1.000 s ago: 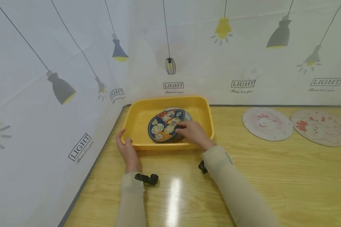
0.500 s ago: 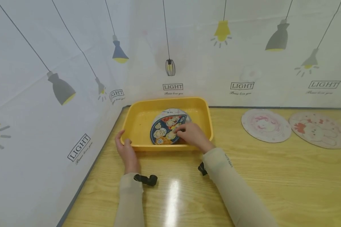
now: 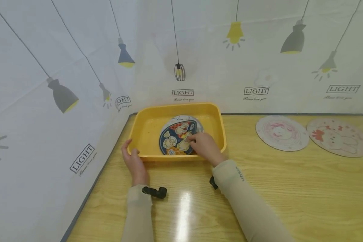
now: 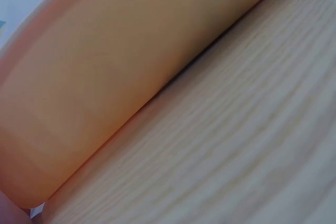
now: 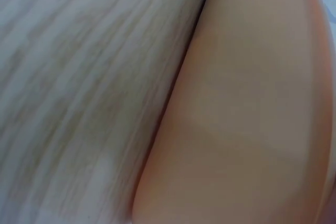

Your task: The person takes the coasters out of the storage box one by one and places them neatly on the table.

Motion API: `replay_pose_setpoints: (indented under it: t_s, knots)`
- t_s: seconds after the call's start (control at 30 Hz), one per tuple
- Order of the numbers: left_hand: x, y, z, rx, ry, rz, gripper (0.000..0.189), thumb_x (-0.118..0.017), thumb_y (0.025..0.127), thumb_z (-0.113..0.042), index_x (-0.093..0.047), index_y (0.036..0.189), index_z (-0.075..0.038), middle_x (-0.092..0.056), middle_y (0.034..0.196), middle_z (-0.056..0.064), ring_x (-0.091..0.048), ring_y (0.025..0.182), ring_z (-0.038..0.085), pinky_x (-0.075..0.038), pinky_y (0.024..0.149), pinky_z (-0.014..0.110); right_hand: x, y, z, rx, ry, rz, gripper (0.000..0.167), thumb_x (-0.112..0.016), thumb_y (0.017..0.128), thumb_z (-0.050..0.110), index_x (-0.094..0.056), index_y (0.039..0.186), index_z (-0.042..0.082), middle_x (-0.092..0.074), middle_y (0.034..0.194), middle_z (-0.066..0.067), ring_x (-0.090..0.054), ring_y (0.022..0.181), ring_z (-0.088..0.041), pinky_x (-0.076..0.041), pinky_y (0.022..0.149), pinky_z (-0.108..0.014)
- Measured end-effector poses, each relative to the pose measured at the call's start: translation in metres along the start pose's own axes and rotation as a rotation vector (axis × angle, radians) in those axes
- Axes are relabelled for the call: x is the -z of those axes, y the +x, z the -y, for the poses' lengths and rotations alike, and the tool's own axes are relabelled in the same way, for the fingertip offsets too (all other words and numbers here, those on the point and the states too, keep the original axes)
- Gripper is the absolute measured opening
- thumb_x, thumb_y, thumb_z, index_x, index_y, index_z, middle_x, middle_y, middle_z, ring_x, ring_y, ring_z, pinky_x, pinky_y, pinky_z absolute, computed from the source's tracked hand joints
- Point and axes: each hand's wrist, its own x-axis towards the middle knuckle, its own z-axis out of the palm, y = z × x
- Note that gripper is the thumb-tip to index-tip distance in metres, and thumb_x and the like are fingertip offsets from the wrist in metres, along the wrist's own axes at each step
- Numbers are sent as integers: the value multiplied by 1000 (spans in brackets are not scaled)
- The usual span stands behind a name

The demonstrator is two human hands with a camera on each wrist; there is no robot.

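A yellow plastic tray [image 3: 145, 126] stands on the table against the back wall. My left hand [image 3: 136, 166] grips its front left corner, thumb over the rim and fingers along the outside. Inside the tray, a dark blue round mat [image 3: 170, 143] with cartoon bear figures overlaps a pale round mat [image 3: 184, 118]. My right hand [image 3: 207, 146] reaches over the front rim and pinches the blue mat near its right edge; the fingertips are partly hidden. Both wrist views show mostly the tray's outer wall [image 4: 105, 72] and the wooden table [image 5: 79, 87].
On the right side of the table lie a pale round mat with a pink drawing [image 3: 282, 133] and a pink rabbit mat [image 3: 338, 137], edges close together. A white wall cloth [image 3: 211, 67] printed with lamps rises behind and at the left.
The blue mat has come down and slightly towards me in the tray, uncovering more of the pale mat behind it. My right hand moved with it; my left hand stays at the corner.
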Motion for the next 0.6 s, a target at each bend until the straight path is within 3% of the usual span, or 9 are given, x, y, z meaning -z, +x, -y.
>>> replay_pose_setpoints:
  t_s: [0.37, 0.6]
  knots:
    - [-1, -2, -2, 1, 21, 8, 45, -38, 78, -2, -47, 118, -21, -34, 130, -7, -36, 117, 18, -30, 92, 30, 3, 1, 1, 1, 31, -64, 30, -48, 85, 9, -66, 107, 17, -63, 106, -1, -41, 50, -13, -36, 44, -24]
    - [0, -1, 1, 0, 1, -33, 45, -38, 77, -1, -50, 116, -23, -38, 128, -7, -40, 113, 17, -34, 89, 30, 5, 1, 2, 39, 37, -105, 32, -49, 85, 9, -64, 111, 19, -62, 109, -3, -43, 56, -16, -36, 48, -26]
